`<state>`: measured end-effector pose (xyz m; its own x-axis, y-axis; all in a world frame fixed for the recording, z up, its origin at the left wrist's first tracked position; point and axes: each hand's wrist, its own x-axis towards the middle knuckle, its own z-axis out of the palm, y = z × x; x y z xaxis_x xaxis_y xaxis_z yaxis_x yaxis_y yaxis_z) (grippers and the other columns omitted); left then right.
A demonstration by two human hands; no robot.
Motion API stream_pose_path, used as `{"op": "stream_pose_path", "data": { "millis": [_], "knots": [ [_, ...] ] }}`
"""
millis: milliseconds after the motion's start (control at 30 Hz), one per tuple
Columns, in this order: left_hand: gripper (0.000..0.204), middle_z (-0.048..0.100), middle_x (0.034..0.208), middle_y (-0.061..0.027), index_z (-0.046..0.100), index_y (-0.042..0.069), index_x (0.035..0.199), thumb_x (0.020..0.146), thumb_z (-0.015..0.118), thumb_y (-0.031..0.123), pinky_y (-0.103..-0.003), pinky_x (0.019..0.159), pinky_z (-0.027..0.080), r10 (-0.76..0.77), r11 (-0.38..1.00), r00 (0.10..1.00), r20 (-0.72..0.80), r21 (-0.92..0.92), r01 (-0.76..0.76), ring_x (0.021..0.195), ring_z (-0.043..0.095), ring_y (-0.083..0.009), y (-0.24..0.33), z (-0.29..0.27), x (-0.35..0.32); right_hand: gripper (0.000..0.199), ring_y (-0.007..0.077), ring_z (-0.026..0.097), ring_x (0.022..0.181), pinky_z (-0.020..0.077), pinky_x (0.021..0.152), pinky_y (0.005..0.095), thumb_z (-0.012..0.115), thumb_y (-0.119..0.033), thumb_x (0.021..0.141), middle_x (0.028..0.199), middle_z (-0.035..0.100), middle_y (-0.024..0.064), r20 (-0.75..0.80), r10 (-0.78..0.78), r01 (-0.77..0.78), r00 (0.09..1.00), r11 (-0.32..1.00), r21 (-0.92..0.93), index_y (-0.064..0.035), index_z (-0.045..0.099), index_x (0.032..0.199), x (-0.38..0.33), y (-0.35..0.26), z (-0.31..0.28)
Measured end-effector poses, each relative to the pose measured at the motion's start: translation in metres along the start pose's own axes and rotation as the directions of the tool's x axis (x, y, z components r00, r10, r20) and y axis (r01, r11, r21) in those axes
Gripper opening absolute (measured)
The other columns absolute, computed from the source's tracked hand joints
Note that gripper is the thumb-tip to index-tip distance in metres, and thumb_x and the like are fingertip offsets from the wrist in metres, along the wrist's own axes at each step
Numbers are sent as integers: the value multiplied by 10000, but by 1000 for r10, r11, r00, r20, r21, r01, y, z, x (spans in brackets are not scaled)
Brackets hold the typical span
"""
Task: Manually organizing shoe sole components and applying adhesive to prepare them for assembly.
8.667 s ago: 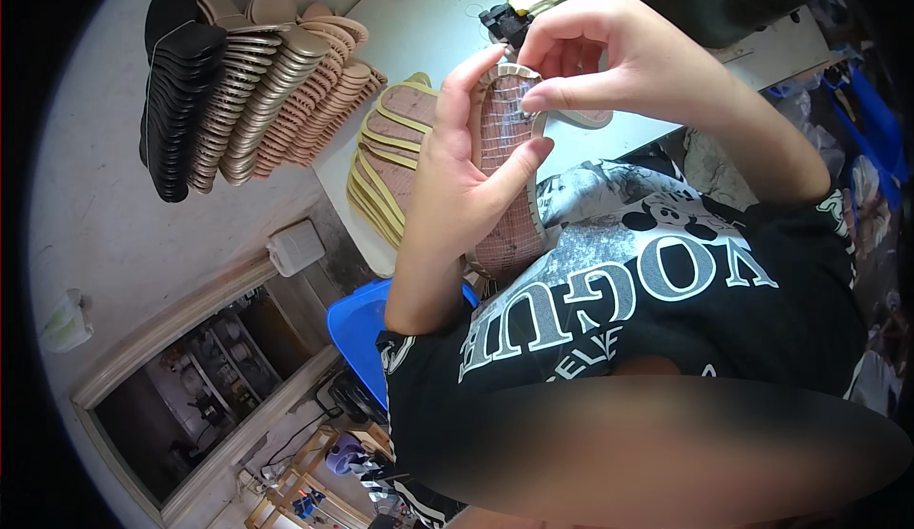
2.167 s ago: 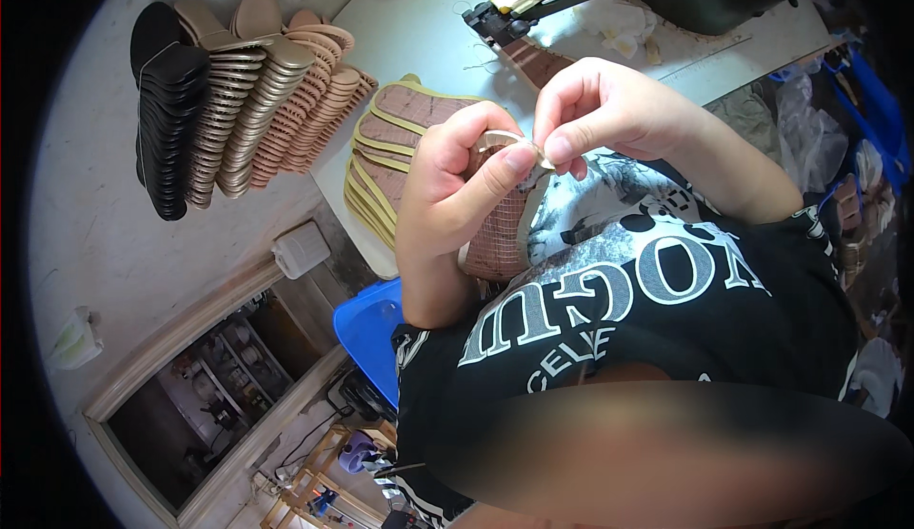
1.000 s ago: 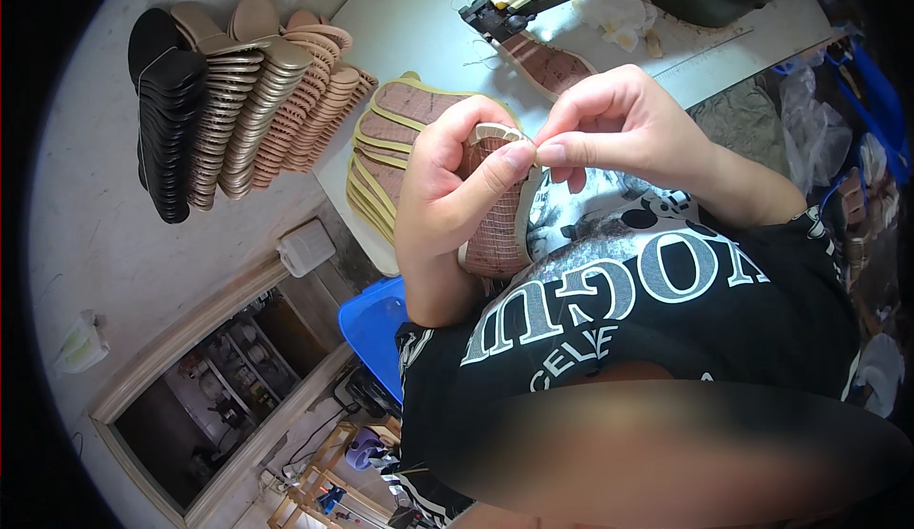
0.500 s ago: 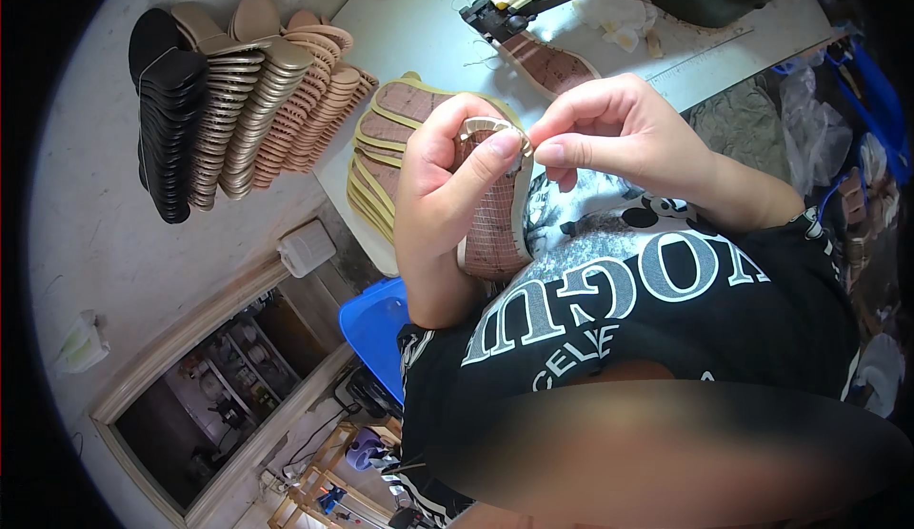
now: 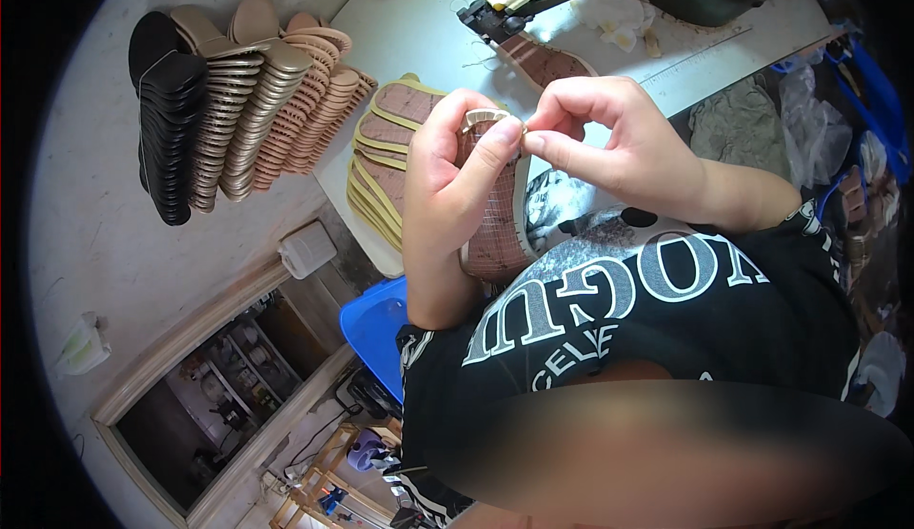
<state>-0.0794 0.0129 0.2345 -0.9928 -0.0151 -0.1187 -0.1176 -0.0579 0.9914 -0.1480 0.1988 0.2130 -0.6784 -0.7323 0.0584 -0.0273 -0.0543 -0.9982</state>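
Observation:
My left hand (image 5: pixel 447 162) is closed around a reddish-brown shoe insole (image 5: pixel 497 234) with grid lines and a pale edge strip. Its thumb presses on the upper end, where the strip folds over in small pleats. At that same end, beside the left thumb, the thumb and forefinger of my right hand (image 5: pixel 614 139) are pinched together on the strip's edge. Fingers cover part of the insole, and its lower end rests close to my shirt. Just left of my left hand lies a fanned pile of insoles with yellow edging (image 5: pixel 386 139).
A sewing machine (image 5: pixel 495 19) stands on the white table (image 5: pixel 381 43), with another brown insole (image 5: pixel 547 58) beneath its head. Stacks of black, gold and pink soles (image 5: pixel 171 129) stand at the left. A blue bin (image 5: pixel 376 329) is below the table; plastic bags (image 5: pixel 814 124) lie at right.
My right fingertips have shifted slightly left, closer against the insole's edge. My left hand and the insole have tilted and moved very slightly.

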Motion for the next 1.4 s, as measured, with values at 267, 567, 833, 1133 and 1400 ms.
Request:
{"op": "stream_pose_path", "data": {
  "millis": [267,567,833,1133,1400],
  "knots": [
    [112,606,840,9,569,28,942,938,641,113,-180,664,400,-52,990,999,-11,-129,50,749,521,-20,-4,-4,-2,152,102,638,829,522,781,253,675,-58,915,904,681,49,165,103,-161,981,905,393,32,663,1038,1,13,-1],
    [120,605,827,15,568,31,936,944,641,126,-181,644,400,-36,993,999,-9,-109,34,731,517,-17,-3,-2,-1,121,101,639,807,521,755,247,659,-61,928,866,679,48,173,120,-184,978,885,427,30,663,1007,1,14,-2],
    [127,606,817,19,567,31,932,947,641,133,-176,637,400,-6,1000,998,-69,-25,4,731,528,-20,3,5,-1,91,82,612,723,507,668,236,643,-71,926,817,654,19,-6,-41,41,999,999,17,15,653,953,-2,6,5],
    [121,609,804,26,577,43,929,941,656,133,-169,625,399,-64,990,995,-83,-134,52,713,528,-7,1,0,0,164,86,631,818,523,767,247,680,-109,920,886,680,43,92,38,-69,995,927,368,15,656,1025,3,19,7],
    [122,606,811,32,570,46,928,939,660,127,-167,625,400,-44,995,995,-85,-96,36,719,526,-5,-1,5,4,86,73,608,809,502,732,230,671,-77,916,884,656,18,103,78,-113,992,909,401,-10,638,958,4,19,4]
  ]
}}
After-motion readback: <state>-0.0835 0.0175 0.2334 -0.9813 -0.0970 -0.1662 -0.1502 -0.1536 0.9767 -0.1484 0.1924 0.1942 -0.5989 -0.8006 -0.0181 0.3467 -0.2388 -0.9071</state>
